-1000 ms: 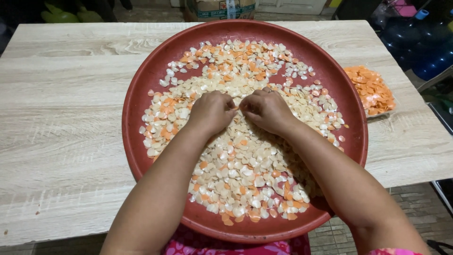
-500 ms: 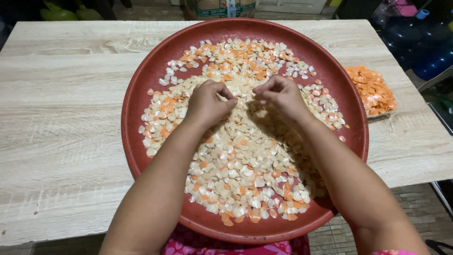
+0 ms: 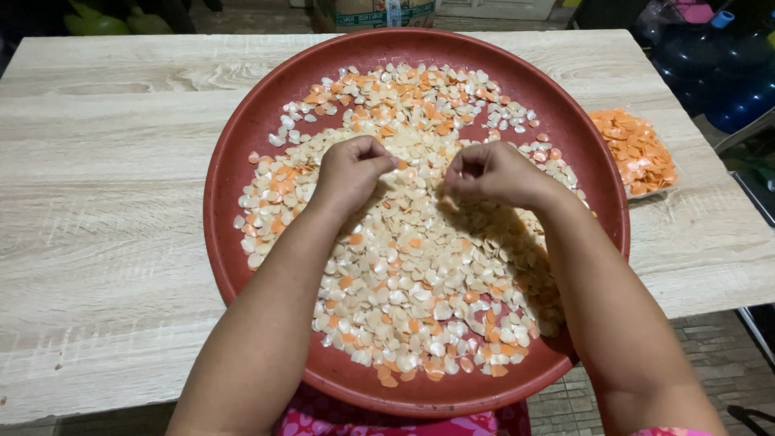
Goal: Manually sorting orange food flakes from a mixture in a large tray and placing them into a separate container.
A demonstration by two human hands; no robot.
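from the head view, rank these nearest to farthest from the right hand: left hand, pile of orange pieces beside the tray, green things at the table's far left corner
Measured from the right hand:
1. Left hand, just to its left over the red tray.
2. Pile of orange pieces, off the tray on the table's right side.
3. Green things, beyond the table's far left corner.

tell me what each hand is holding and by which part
Cannot be told: left hand and right hand are curled, fingertips down on the chips in the tray.

Matt red plastic tray (image 3: pixel 242 202) on pale, grainy wood-look table (image 3: pixel 97 202); chips (image 3: pixel 420 282) look dry.
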